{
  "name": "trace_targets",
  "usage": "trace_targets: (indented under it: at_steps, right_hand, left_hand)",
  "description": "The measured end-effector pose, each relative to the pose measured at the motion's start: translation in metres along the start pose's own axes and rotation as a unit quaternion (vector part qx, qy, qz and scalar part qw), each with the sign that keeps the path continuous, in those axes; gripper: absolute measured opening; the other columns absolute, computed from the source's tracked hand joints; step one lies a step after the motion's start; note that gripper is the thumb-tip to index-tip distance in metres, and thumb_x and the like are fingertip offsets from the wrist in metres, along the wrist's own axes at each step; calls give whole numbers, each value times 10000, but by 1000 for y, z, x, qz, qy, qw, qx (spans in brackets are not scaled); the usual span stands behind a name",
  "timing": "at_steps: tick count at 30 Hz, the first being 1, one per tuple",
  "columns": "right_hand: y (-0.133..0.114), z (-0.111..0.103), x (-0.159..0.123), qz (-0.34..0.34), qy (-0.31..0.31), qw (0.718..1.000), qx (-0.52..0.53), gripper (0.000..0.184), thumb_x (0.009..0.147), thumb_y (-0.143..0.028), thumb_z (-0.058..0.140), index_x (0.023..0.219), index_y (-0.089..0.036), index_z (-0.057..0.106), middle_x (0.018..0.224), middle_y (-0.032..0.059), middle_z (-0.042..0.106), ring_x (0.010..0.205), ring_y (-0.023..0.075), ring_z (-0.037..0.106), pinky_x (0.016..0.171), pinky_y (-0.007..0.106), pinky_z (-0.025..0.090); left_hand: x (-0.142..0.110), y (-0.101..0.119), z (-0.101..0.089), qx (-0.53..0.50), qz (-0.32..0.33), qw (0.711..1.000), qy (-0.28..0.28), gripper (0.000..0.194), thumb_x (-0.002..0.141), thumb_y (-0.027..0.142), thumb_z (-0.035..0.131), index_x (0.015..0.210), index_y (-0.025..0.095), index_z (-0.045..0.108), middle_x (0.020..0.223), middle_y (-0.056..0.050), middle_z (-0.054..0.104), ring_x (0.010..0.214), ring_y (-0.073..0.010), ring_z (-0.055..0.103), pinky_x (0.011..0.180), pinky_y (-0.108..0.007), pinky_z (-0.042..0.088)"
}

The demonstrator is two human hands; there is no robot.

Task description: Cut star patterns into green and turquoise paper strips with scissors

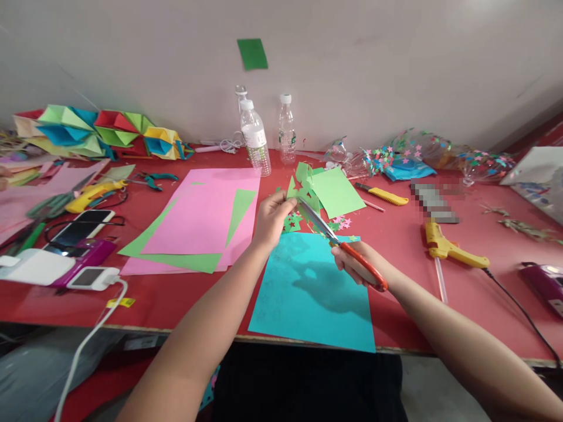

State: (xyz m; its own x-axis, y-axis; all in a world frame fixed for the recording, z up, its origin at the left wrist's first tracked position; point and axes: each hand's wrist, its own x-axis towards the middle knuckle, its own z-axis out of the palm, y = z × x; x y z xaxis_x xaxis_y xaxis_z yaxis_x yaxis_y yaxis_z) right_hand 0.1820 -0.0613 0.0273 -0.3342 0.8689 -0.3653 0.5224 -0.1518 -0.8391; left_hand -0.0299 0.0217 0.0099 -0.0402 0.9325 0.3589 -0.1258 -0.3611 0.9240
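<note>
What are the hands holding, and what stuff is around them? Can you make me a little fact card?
Left hand: pinching a green cut-out sheet
Right hand: holding red-handled scissors, blades at the green cut-out sheet
Under the scissors: a blue sheet
Left of the blue sheet: a pink sheet on top of other pink and green paper
Right side: a yellow glue gun and a yellow cutter
At the back: clear plastic bottles
Table colour: red
</note>
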Motion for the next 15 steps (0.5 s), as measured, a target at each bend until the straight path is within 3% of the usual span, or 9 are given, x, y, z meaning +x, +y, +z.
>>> trace_targets:
  at_steps: [15]
  right_hand:
    - [4,-2,2,5,-5,1000,6,520,839,-667,567,617,-201,500,340,-69,422,275,69,368,326,194,296]
  left_hand:
    - [2,3,-2,8,-8,1000,-9,158,730,312,661,618,207,626,577,18,559,561,-119,481,563,-248,403]
